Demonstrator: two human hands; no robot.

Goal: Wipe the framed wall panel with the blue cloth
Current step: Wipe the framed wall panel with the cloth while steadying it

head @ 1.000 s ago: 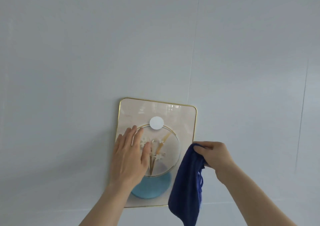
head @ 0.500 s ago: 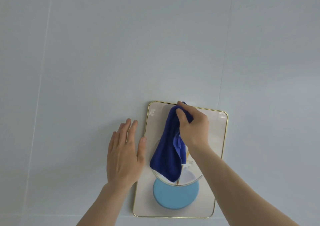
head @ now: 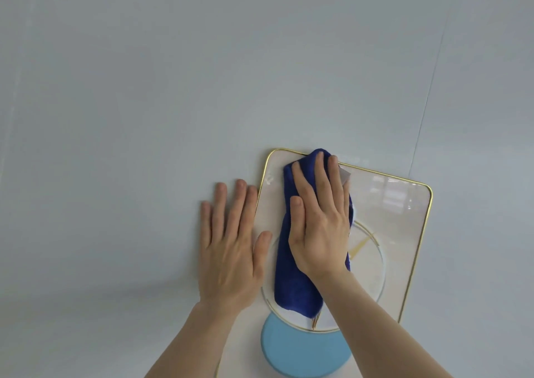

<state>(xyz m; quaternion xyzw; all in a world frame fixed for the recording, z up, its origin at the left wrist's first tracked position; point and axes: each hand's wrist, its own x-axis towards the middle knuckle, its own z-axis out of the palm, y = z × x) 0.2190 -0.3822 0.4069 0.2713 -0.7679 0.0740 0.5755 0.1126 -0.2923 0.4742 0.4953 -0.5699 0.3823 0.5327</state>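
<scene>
A cream wall panel (head: 398,221) with a thin gold frame hangs on the pale wall, showing a ringed circle and a light blue disc. My right hand (head: 319,224) lies flat with spread fingers, pressing the dark blue cloth (head: 291,285) against the panel's upper left part. The cloth hangs down from under the palm over the ringed circle. My left hand (head: 231,247) rests flat and open on the wall just left of the panel, its thumb lying over the gold edge.
The pale grey wall (head: 173,88) fills the view, with a thin vertical seam (head: 427,100) at the right. The panel's lower edge runs out of the frame at the bottom.
My right hand has gone from pinching the cloth to lying flat on it at the panel's top. The view has come closer, and my left hand stays beside the panel's left edge.
</scene>
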